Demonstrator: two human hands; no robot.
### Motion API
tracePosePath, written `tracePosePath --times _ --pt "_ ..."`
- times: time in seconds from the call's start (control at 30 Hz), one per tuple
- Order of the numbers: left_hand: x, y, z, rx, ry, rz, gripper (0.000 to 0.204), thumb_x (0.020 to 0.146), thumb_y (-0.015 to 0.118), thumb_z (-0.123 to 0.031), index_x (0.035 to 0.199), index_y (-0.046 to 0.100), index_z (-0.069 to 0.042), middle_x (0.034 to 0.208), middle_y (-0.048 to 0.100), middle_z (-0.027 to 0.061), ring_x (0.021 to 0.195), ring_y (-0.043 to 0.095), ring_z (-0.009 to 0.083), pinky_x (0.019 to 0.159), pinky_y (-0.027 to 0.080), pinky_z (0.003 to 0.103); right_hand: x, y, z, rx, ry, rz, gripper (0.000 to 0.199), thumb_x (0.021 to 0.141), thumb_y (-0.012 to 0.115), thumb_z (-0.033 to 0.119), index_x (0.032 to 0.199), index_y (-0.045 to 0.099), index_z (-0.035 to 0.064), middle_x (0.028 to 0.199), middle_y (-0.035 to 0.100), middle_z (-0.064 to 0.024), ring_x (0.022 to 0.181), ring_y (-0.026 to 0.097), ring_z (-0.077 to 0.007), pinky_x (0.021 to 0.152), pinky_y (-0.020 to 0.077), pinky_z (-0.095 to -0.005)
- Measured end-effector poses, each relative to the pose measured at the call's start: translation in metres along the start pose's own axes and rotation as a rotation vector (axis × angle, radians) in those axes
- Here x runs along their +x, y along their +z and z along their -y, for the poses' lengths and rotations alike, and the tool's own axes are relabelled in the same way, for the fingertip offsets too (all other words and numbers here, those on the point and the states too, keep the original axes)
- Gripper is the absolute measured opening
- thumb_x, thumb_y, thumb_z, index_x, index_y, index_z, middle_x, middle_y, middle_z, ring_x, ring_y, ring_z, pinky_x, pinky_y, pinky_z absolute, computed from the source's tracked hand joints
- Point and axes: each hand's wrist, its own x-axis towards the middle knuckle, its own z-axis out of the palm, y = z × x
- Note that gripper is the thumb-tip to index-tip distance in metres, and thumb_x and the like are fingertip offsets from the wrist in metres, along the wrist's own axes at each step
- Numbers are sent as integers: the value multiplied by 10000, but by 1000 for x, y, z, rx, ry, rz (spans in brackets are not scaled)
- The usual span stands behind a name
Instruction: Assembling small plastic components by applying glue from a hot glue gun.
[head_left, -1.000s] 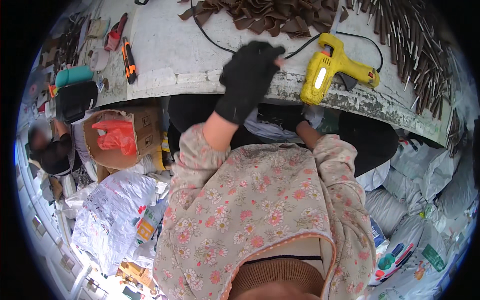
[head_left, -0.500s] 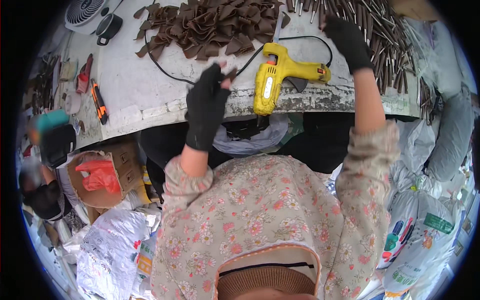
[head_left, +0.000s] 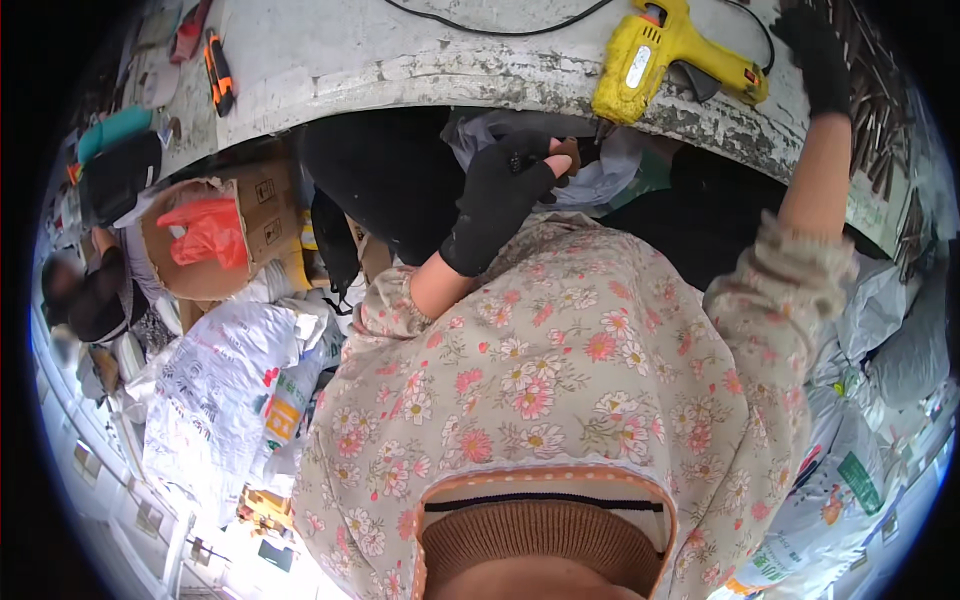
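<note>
My left hand (head_left: 497, 205), in a black fingerless glove, pinches a small brown fabric piece (head_left: 570, 156) between bare fingertips, just below the table's front edge. My right hand (head_left: 820, 70), gloved the same way, reaches far out at the upper right beside a heap of thin brown sticks with pale metallic tips (head_left: 885, 130). Its fingers are too dark and close to the picture's rim to read. Between the two hands, a yellow hot glue gun (head_left: 655, 55) lies on its side at the table edge, nozzle toward me.
On the worn white table (head_left: 330, 60) lie an orange-and-black utility knife (head_left: 217, 75) and a black cord (head_left: 500, 31). A plastic bag (head_left: 610, 170) hangs open under the edge. A cardboard box (head_left: 270, 225) with a red bag stands left; another person (head_left: 100, 290) sits beyond.
The view has tipped down and left, so the brown fabric heap is out of sight. My left hand has drawn back off the table with the brown piece; my right still reaches toward the sticks.
</note>
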Motion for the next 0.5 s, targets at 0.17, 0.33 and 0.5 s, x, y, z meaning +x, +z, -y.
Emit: tracePosePath --times 0.17,0.33,0.5 --pt "3 8 1 71 -63 85 234 817 678 -109 1015 625 5 829 637 31 697 572 57 568 448 201 -93 32 -3 -297 -211 191 509 815 615 58 1299 459 38 1237 553 -55 931 585 -125 787 471 -247" --pt "3 13 -3 63 -140 87 229 827 673 -136 1010 619 -10 780 643 30 622 550 41 534 417 190 -137 80 29 -887 -271 51 645 749 733 236 1292 463 16 1260 523 -171 1114 554 -264 897 447 -328" --pt "4 20 -3 -32 -89 67 210 840 654 -139 1008 611 -19 764 643 35 604 542 45 514 400 187 -127 73 31 -839 -183 108 656 737 742 289 1287 483 44 1260 528 -166 1106 559 -263 910 439 -328"
